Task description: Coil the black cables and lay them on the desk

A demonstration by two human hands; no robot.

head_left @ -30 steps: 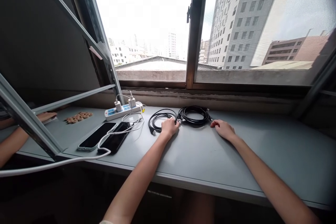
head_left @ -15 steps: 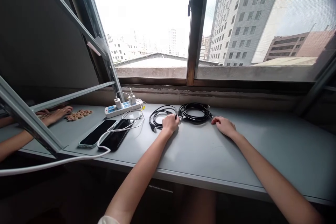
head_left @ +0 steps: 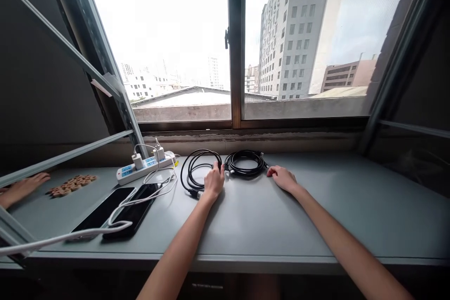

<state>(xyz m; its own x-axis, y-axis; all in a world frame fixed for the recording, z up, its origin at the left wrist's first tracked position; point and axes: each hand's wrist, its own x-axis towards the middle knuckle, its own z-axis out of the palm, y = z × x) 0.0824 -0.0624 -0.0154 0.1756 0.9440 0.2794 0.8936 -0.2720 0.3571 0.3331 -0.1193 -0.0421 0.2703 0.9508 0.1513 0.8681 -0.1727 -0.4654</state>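
My left hand (head_left: 213,181) is closed around the right side of a loosely coiled black cable (head_left: 190,179). That coil is tilted, its far side raised off the table, and a connector (head_left: 194,193) hangs at its near edge. Just right of it a second, tighter coil of black cable (head_left: 246,174) lies flat, with a connector end sticking out to the right. My right hand (head_left: 283,179) rests on the table beside that end, fingers curled inward. Whether its fingertips hold the end I cannot make out.
A white power strip (head_left: 147,167) with two chargers stands at the back left. White cables (head_left: 123,204) run over two dark phones (head_left: 94,213). Small brown pieces (head_left: 72,185) lie near another person's hand (head_left: 30,186). Metal shelf posts (head_left: 105,51) and a window frame (head_left: 236,56) bound the table.
The view has shifted to the right and upward. My left hand has raised and tilted the loose coil. My right hand stays beside the tighter coil's end.
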